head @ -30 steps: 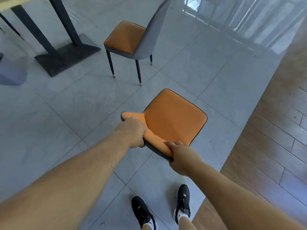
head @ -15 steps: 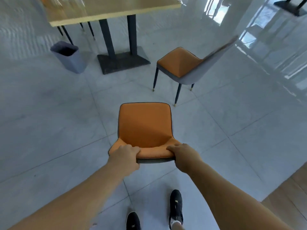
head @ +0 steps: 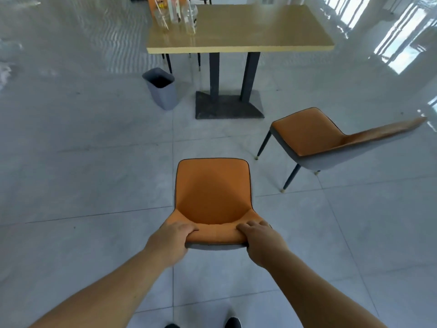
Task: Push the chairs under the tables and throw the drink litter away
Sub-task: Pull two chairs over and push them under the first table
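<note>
An orange chair [head: 212, 192] with a grey shell stands on the tiles right in front of me, its seat pointing at the table. My left hand [head: 171, 240] grips the left end of its backrest top and my right hand [head: 261, 241] grips the right end. The wooden table [head: 248, 34] on a dark pedestal stands ahead. Several clear plastic drink cups with straws [head: 176, 15] stand on its far left corner. A second orange chair [head: 314, 140] sits to the right, turned sideways, away from the table.
A grey waste bin [head: 162, 89] stands on the floor left of the table's base [head: 228, 106]. Legs of another chair [head: 169, 62] show behind the table. Glossy tiled floor spreads all around; bright windows lie at the far right.
I have turned left with the chair in both hands: it now faces the table squarely, the table top and cups have come into view, and the second chair has shifted to the right.
</note>
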`<act>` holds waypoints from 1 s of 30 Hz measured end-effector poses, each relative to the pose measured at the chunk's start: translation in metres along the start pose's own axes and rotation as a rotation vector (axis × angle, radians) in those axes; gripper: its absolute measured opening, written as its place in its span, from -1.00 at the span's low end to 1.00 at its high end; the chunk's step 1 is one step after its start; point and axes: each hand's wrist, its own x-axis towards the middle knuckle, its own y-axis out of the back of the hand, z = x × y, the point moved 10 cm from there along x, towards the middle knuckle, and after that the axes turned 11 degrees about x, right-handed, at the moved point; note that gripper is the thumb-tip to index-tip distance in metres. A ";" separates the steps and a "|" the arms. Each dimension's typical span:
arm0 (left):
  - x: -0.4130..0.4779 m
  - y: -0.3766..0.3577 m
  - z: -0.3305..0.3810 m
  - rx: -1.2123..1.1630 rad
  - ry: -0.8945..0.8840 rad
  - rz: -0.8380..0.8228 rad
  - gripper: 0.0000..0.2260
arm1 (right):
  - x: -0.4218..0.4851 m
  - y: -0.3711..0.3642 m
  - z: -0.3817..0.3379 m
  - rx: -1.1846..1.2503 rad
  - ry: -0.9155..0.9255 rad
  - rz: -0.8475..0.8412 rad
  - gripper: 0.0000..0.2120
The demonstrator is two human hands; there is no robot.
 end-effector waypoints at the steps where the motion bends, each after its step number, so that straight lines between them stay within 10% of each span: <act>1: 0.013 0.009 -0.003 -0.016 0.025 0.029 -0.56 | 0.013 0.012 0.003 0.006 0.002 0.017 -0.53; 30: 0.501 0.284 -0.133 -0.101 0.110 0.141 -0.60 | 0.494 0.355 0.028 -0.031 0.082 0.014 -0.60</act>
